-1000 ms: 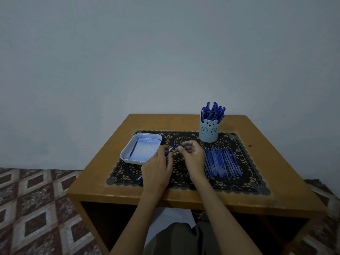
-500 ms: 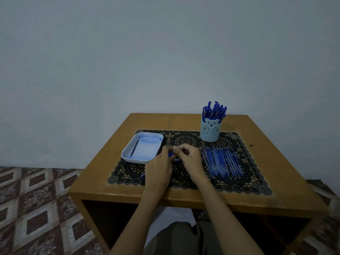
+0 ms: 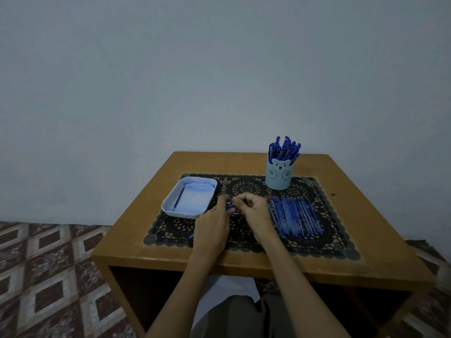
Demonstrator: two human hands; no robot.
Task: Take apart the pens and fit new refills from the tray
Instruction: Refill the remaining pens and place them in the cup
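Table (image 3: 341, 215) centre-frame: left hand (image 3: 212, 230) and right hand (image 3: 256, 213) both pinch one blue pen (image 3: 230, 208), fingertips meeting, probably to twist it apart. Tray (image 3: 170, 206) sits just left within reach; refills (image 3: 295, 218) right, cup (image 3: 279, 175) behind.

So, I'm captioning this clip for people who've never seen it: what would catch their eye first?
Probably the two hands meeting mid-table, left hand and right hand pinching a blue pen over the black lace mat. Next, the pale blue bear-face cup at the back right, crammed with blue pens. Then the row of blue refills lying right of the hands, and the white tray to their left.
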